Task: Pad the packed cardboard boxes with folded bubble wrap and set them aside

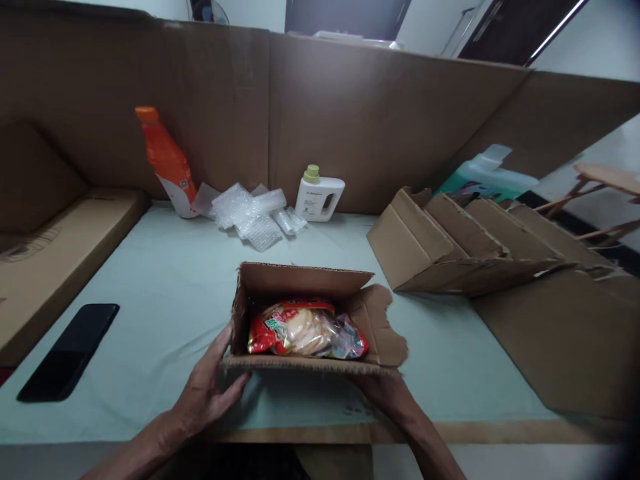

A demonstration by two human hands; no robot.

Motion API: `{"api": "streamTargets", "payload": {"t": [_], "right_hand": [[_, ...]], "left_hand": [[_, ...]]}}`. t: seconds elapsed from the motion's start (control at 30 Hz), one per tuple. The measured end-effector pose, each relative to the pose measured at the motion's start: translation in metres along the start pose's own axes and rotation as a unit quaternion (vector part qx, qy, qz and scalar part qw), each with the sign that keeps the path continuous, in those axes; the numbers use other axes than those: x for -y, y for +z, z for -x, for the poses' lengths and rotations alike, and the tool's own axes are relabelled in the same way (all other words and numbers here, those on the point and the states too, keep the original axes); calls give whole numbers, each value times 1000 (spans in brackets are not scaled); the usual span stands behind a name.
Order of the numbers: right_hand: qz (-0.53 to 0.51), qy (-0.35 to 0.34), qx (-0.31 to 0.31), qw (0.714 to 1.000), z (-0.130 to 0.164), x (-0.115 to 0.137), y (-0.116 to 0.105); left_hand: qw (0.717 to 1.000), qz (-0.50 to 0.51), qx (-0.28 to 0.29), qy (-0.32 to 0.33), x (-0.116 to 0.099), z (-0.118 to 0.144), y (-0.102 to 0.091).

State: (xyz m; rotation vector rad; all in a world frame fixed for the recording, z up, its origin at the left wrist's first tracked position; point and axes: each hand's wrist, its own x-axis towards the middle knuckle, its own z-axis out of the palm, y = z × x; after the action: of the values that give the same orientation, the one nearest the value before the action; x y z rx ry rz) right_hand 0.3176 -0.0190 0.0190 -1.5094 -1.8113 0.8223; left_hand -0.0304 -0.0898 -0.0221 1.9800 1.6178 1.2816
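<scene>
A small open cardboard box [313, 365] is at the near middle of the table, its opening tilted toward me. Red-and-clear snack packets [305, 330] lie inside, with pale round crackers showing through the film. My left hand [207, 390] grips the box's left side, the thumb low by the front wall and the other fingers partly hidden. Against the lower right of the box is my right hand [385, 393], its fingers out of sight under and behind the cardboard. One end flap [383, 327] stands folded outward on the right.
Bubble wrap [250, 210] lies between an orange bottle [167, 163] and a white jug [320, 197]. At the right stand a divided cardboard box [440, 253] and a teal liquid jug [487, 177]. A black phone [70, 350] rests at left; a cardboard wall [320, 113] closes the back.
</scene>
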Motion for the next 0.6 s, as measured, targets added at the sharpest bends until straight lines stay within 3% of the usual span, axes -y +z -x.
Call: {"api": "streamTargets", "payload": {"t": [0.1,0.23,0.43,0.6], "right_hand": [[4,5,22,1000,-9,4,3],[-17,11,45,999,-12,1,1],[-5,6,-21,1000,-16,-38,-3],[-6,12,-14,1000,-13,-65,-6]], "left_hand": [[999,-36,19,27,1,2,4],[997,-36,64,-29,-2,0,11],[998,7,59,-7,-13,-12,29],[998,9,68,-2,-18,-11,34]]}}
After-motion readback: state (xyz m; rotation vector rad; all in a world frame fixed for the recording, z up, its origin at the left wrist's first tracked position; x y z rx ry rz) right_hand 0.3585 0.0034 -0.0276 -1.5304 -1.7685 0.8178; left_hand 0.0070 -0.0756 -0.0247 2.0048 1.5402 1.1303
